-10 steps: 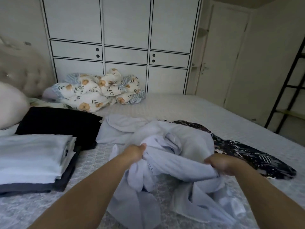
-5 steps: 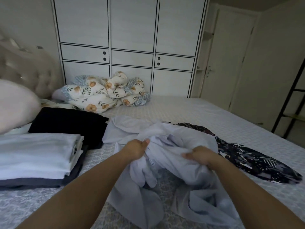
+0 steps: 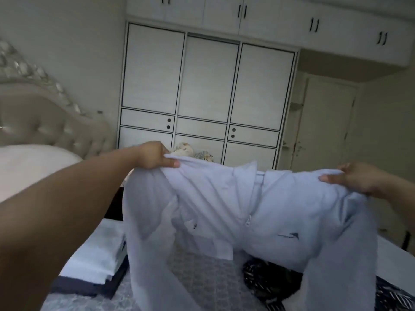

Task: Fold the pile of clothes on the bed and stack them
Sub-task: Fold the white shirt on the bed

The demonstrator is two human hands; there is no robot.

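You hold the pale blue top up off the bed, spread across the middle of the frame, with one shoulder in each grip. Your left hand pinches the shoulder edge at centre left, thumb on the near face of the cloth. Your right hand clamps the other shoulder at the right edge, thumb laid flat along the top of the fabric.

The garment's long axis runs down from your grips, collar and zip at the centre and the sleeves trailing toward the bottom of the frame. The line between your hands runs left to right, with the left hand slightly higher in the picture. The hem hangs just above, or perhaps brushing, the dark patterned garment at lower centre; the cloth hides the contact.

The folded stack sits at lower left, beside and below your left forearm, so that hand looks the nearer one for setting the top down there once it is folded. Laying it flat likely comes first.
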